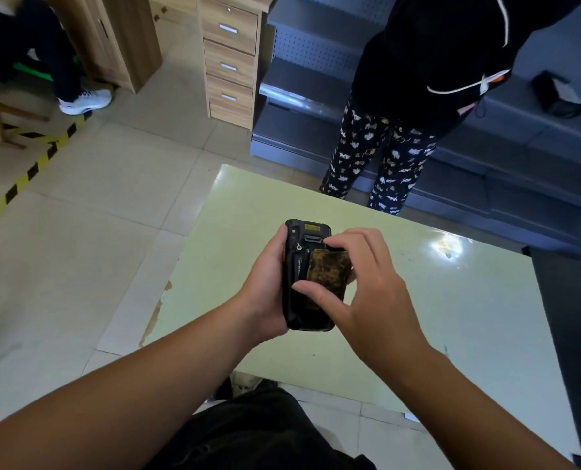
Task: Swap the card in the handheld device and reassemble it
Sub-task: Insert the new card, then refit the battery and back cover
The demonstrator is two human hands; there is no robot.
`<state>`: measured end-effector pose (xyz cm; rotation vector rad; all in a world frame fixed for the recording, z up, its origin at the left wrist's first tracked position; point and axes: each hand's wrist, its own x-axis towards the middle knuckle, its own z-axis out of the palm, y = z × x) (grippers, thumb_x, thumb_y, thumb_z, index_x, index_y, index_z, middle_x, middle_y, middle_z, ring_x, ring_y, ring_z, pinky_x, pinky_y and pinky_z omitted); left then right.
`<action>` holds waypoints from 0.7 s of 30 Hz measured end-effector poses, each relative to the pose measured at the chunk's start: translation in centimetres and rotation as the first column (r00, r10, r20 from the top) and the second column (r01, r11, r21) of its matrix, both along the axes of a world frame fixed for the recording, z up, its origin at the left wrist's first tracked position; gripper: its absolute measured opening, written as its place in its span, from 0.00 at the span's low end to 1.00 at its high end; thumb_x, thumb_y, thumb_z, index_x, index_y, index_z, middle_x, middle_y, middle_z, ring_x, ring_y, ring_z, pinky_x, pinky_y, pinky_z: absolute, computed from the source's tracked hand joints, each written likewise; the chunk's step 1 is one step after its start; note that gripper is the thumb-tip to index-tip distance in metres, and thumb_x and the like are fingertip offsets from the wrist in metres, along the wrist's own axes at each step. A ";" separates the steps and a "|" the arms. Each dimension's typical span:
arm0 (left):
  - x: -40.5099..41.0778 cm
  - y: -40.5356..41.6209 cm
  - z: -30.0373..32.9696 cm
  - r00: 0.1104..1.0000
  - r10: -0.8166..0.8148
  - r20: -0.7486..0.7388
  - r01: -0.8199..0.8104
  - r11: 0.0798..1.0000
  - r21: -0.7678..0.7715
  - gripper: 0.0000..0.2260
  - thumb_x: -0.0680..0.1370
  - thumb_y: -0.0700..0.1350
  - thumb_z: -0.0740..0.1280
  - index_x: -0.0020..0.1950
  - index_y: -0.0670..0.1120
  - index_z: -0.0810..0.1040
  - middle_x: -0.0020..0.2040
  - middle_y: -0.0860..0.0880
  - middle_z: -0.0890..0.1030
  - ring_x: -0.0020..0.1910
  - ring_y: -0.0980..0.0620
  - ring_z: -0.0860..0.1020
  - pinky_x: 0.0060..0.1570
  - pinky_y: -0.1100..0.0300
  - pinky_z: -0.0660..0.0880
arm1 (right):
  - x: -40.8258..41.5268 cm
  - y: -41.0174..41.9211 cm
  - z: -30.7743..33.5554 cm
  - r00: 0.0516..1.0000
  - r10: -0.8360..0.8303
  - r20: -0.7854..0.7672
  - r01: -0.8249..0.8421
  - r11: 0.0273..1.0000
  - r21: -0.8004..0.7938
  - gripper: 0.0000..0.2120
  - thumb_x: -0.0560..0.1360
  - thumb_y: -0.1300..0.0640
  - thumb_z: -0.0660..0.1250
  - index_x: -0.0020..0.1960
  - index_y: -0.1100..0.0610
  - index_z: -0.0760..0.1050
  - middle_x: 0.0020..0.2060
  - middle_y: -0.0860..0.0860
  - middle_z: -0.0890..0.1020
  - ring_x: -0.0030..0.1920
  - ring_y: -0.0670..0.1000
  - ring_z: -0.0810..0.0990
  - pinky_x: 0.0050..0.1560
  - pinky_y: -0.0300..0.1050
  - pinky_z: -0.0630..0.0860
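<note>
A black handheld device (295,266) is held above the table with its back facing up, its rear compartment uncovered. My left hand (265,293) grips it from the left side and underneath. My right hand (367,283) pinches a flat, worn, brown-and-black rectangular piece (328,273), tilted up at the device's open back; whether it is a battery or a cover I cannot tell. My thumb rests on its lower edge and my fingers curl over its top. No card is visible.
A pale green glossy table (451,317) lies under my hands. A person in patterned trousers (377,154) stands at its far edge before grey shelving (316,62). A wooden drawer unit (229,59) and yellow-black floor tape (28,174) are at left.
</note>
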<state>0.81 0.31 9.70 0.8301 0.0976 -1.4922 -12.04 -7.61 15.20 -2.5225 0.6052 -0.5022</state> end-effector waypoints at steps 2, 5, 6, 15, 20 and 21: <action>0.1 0.1 -0.1 1.000 -0.012 -0.008 0.012 1.000 0.012 0.33 0.79 0.71 0.52 0.52 0.49 0.88 0.49 0.44 0.89 0.48 0.44 0.86 0.49 0.49 0.83 | 0.0 -0.3 -0.3 1.000 0.017 0.018 -0.018 0.998 0.063 0.27 0.73 0.38 0.72 0.63 0.53 0.72 0.57 0.44 0.71 0.52 0.42 0.73 0.44 0.51 0.83; 0.2 0.4 0.1 0.999 -0.040 -0.020 0.040 0.999 0.028 0.32 0.79 0.71 0.55 0.50 0.48 0.89 0.46 0.44 0.88 0.46 0.44 0.86 0.46 0.51 0.84 | 0.1 -0.9 -1.0 0.998 0.035 0.042 -0.042 0.987 0.155 0.29 0.71 0.35 0.73 0.63 0.51 0.69 0.55 0.41 0.71 0.54 0.43 0.75 0.51 0.50 0.81; 0.3 0.4 0.2 0.998 -0.055 -0.012 0.055 0.998 0.027 0.31 0.78 0.71 0.57 0.50 0.48 0.89 0.45 0.44 0.88 0.44 0.44 0.86 0.44 0.52 0.84 | 0.1 -1.1 -1.2 0.998 0.043 0.048 -0.051 0.982 0.184 0.30 0.71 0.34 0.73 0.63 0.49 0.69 0.55 0.41 0.72 0.56 0.43 0.75 0.53 0.49 0.80; 0.8 0.6 1.4 0.983 -0.172 0.065 0.171 0.985 0.019 0.35 0.73 0.77 0.59 0.56 0.49 0.86 0.48 0.44 0.85 0.48 0.43 0.83 0.46 0.49 0.83 | 0.0 -2.0 -3.0 0.980 0.164 0.113 -0.182 0.969 0.169 0.33 0.73 0.32 0.71 0.63 0.57 0.72 0.57 0.46 0.74 0.58 0.51 0.75 0.57 0.54 0.77; 0.9 0.9 1.8 0.971 -0.222 0.087 0.223 0.975 -0.002 0.34 0.72 0.75 0.62 0.57 0.48 0.84 0.49 0.45 0.84 0.48 0.45 0.82 0.47 0.50 0.81 | 0.6 -1.8 -2.6 0.978 0.190 0.092 -0.193 0.981 0.026 0.29 0.73 0.35 0.72 0.61 0.57 0.76 0.55 0.49 0.76 0.56 0.50 0.72 0.56 0.52 0.74; 0.9 1.0 1.7 0.973 -0.215 0.080 0.216 0.976 -0.008 0.33 0.73 0.75 0.62 0.56 0.47 0.85 0.48 0.45 0.85 0.47 0.45 0.83 0.46 0.52 0.81 | 0.8 -1.8 -2.3 0.976 0.192 0.098 -0.196 0.980 0.033 0.28 0.73 0.35 0.73 0.61 0.56 0.76 0.55 0.47 0.76 0.56 0.49 0.73 0.55 0.51 0.75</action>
